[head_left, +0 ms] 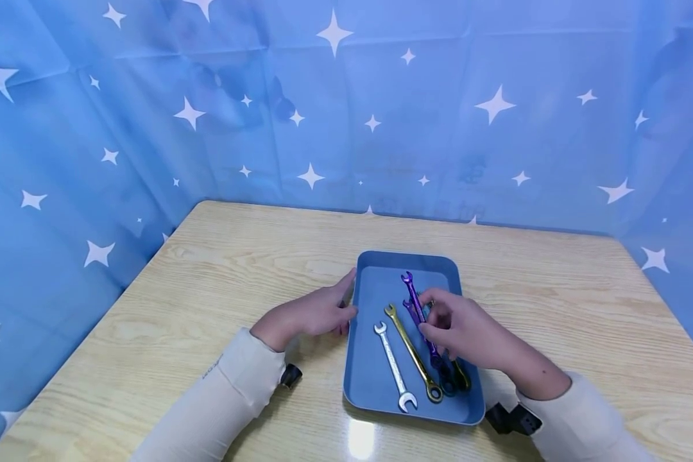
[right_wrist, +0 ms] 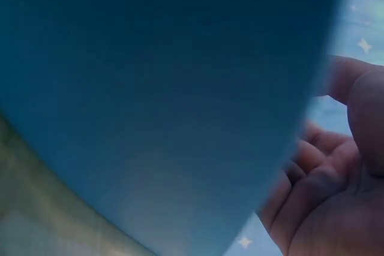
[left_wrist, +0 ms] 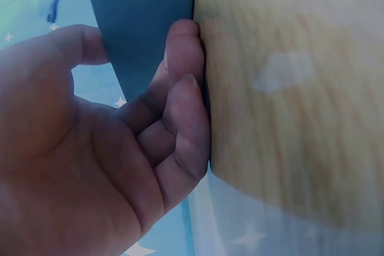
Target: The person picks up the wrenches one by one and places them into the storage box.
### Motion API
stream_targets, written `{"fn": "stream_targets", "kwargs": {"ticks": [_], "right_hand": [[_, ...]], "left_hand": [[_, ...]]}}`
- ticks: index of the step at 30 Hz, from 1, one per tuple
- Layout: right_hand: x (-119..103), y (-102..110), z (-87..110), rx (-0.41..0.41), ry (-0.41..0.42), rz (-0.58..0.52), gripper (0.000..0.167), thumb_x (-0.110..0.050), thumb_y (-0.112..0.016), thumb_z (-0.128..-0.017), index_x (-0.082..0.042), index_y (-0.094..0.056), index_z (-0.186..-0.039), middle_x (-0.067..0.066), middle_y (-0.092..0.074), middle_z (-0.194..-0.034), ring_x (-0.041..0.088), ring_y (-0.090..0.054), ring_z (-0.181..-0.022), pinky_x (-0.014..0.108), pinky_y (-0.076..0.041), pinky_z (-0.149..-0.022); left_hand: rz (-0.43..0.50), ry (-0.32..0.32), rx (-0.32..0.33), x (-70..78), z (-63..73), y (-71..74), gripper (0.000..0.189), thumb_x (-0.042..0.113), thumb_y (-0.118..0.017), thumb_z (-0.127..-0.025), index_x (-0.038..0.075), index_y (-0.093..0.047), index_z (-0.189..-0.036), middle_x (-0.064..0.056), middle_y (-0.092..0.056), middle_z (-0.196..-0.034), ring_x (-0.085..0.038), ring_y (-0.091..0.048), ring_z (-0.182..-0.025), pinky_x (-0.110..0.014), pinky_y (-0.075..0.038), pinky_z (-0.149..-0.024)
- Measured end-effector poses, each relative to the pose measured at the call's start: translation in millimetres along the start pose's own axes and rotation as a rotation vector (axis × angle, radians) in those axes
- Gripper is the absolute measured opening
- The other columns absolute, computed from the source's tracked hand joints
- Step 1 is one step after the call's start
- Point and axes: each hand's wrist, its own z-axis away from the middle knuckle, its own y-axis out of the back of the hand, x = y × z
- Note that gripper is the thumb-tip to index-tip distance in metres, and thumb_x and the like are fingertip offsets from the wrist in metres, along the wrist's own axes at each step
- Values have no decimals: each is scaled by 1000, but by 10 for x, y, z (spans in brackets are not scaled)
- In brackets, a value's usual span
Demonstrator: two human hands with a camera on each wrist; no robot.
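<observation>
A blue tray [head_left: 375,256] lies on the table with several wrenches in it. My left hand [head_left: 317,311] holds the tray's left side; in the left wrist view the thumb is at the rim and the curled fingers [left_wrist: 187,112] lie against the outer wall by the tabletop. Over the tray's right half, my right hand [head_left: 462,324] pinches a purple combination wrench [head_left: 412,292] between thumb and fingers. Left of it lie a gold wrench [head_left: 407,340] and a silver open-end wrench [head_left: 391,359]. More wrenches are partly hidden beneath the right hand. The tray wall blocks much of the right wrist view.
The light wood table [head_left: 254,250] extends around the tray. A blue curtain [head_left: 254,141] with white stars hangs behind the table and along its left side. Dark wrist devices sit at both sleeves, the right one [head_left: 514,418] close to the tray's near right corner.
</observation>
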Motion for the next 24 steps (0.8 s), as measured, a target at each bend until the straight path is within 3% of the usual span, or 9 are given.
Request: {"fn": "stream_targets", "kwargs": {"ticks": [4,10,24], "right_hand": [[50,-38,-14,-41,-8,-19,23,-10,-62,-97,-2,-49,-115,5,-64,-72,20,-60,-51,36,-53,-50],[85,-62,-25,-39,-9,20,12,-9,-58,-99,-3,-52,-107,4,-63,-65,19,-59,-49,33,-52,-50],[138,-141,-71,-47,-57,116,20,-12,-67,-95,1,-64,-110,-1,-63,-62,13,-60,-47,28,-52,-47]], "left_hand": [[3,7,-9,12,1,6,81,25,-44,-106,23,16,-160,-6,-70,-77,-20,-65,-69,-34,-49,-61],[-13,-12,-2,19,-21,13,81,26,-43,-105,25,17,-160,-5,-70,-76,-20,-65,-68,-34,-50,-63],[11,0,-9,8,-11,5,80,25,-43,-106,24,16,-160,-5,-70,-77,-20,-65,-69,-34,-49,-60]]}}
